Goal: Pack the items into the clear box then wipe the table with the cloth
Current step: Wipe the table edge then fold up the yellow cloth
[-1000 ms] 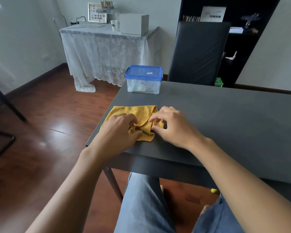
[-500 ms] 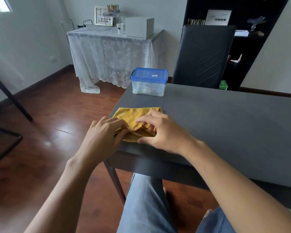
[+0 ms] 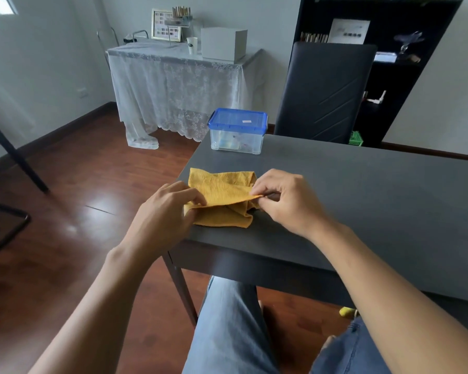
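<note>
Head view. Item: cloth point(image 3: 222, 195), yellow, partly folded, lying near the left front corner of the table point(image 3: 362, 201).
Upper layer: lifted along its near edge, held taut between both hands; lower layer flat on the table, one corner toward the front edge.
Left hand point(image 3: 162, 214): fingers curled, pinching the left end of the lifted edge.
Right hand point(image 3: 287, 201): thumb and forefinger pinching the right end of that edge; remaining fingers loosely curled.
Box point(image 3: 237, 133): clear, blue lid on, at the far left of the table, well apart from the cloth; small items show faintly inside, kind not legible.
Table otherwise bare.
Status, as judged: packing appears complete; cloth being folded or readied.
Handling note: keep both pinches level so the edge stays straight; lay it down onto the lower layer with corners matched; smooth from the middle outward; keep the cloth back from the table edge.
</note>
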